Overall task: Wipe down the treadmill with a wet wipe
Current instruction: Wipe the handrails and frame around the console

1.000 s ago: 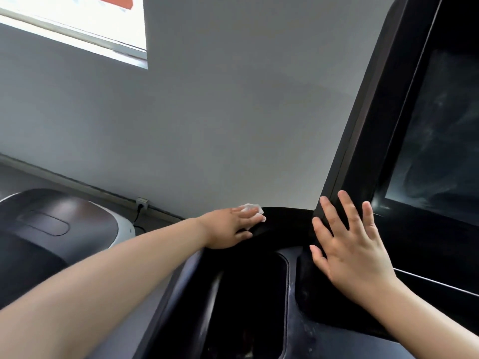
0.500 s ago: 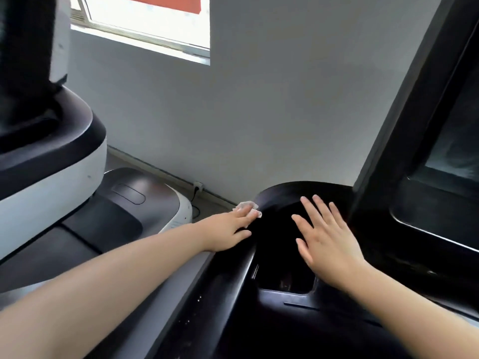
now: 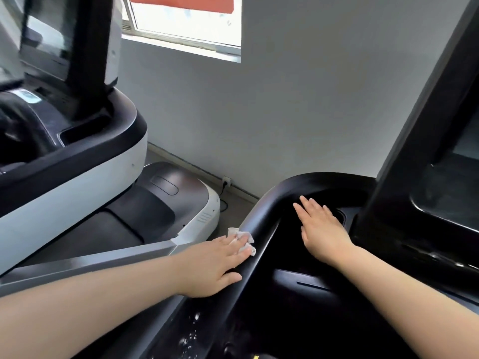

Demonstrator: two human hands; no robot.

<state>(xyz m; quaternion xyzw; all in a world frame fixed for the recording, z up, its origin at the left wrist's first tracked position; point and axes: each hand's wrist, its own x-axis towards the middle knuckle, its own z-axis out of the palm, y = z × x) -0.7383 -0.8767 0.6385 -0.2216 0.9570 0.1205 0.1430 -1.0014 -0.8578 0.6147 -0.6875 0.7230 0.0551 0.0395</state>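
Treadmill (image 3: 261, 224) beside grey wall (image 3: 311, 99)

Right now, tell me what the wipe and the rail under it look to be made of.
Wet wipe: thin white nonwoven sheet, it seems; it lies crumpled and creased under the left hand's fingers. Treadmill console rail: probably moulded black plastic, semi-gloss; its smooth rounded edge carries a soft window highlight. Metal beneath cannot be ruled out.

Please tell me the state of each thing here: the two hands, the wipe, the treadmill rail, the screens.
left hand: flat, pressing the wet wipe
wet wipe: crumpled, under the fingers, on the rail
treadmill rail: black, glossy
right hand: open, resting flat on the console
console screen: dark
window: bright
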